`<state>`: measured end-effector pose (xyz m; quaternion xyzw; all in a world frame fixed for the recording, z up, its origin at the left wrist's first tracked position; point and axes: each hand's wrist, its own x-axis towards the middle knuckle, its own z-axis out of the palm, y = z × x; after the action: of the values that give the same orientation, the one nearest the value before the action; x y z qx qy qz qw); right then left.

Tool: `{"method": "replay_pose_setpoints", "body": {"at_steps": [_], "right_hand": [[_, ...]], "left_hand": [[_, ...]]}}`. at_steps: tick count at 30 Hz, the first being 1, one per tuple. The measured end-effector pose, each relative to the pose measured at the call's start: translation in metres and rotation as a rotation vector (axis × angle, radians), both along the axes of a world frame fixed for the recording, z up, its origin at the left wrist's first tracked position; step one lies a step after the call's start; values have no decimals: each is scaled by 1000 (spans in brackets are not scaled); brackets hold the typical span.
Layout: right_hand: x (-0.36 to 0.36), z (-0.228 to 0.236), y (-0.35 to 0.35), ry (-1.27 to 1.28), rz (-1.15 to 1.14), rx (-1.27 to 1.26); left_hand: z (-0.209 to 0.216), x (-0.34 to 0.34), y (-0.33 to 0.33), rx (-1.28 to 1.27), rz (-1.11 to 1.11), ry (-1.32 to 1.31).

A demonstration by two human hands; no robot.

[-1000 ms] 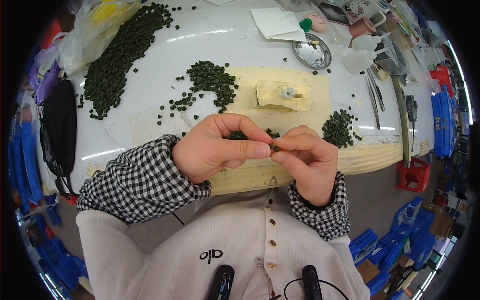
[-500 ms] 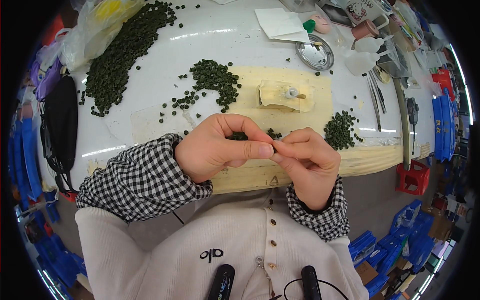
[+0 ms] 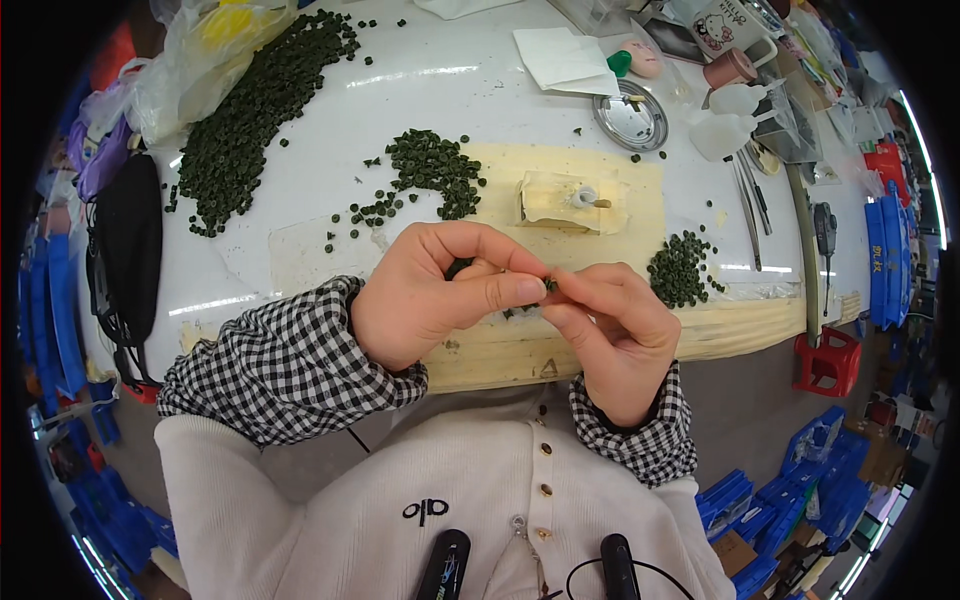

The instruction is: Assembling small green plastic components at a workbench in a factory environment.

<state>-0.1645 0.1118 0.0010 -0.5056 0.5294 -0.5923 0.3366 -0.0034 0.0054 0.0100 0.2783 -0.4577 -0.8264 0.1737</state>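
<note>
Over the table's near edge, my two hands meet at the fingertips. A small dark green round part point(image 3: 550, 286) is pinched between the thumb and forefinger of my left hand point(image 3: 430, 290). Thumb and fingers of my right hand point(image 3: 622, 335) close on the same part from the other side. More dark green shows inside my left hand's curled fingers, mostly hidden. Beyond my hands lies a loose heap of such parts point(image 3: 435, 170). A smaller heap point(image 3: 680, 268) lies to the right of my right hand.
A taped block point(image 3: 545, 200) holding a small white cup point(image 3: 583, 196) stands ahead. The largest pile point(image 3: 235, 150) spreads at far left, beside plastic bags point(image 3: 205, 80). At right are a round metal dish point(image 3: 632, 118), tweezers point(image 3: 748, 215) and white bottles point(image 3: 722, 130).
My right thumb and forefinger have parted slightly, so more of the small green part shows between the hands. The whole view has shifted a little.
</note>
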Motion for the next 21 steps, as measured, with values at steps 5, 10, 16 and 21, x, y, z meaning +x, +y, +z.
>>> {"method": "replay_pose_setpoints", "body": {"at_steps": [5,10,16,21], "right_hand": [[2,0,0,53,-10,0],[1,0,0,133,19,4],[1,1,0,161,2,-12],[1,2,0,187,17,-25]], "left_hand": [[4,1,-2,-263,86,-59],[5,1,-2,-335,108,-66],[3,3,0,-428,112,-82],[3,2,0,-522,125,-79]]}}
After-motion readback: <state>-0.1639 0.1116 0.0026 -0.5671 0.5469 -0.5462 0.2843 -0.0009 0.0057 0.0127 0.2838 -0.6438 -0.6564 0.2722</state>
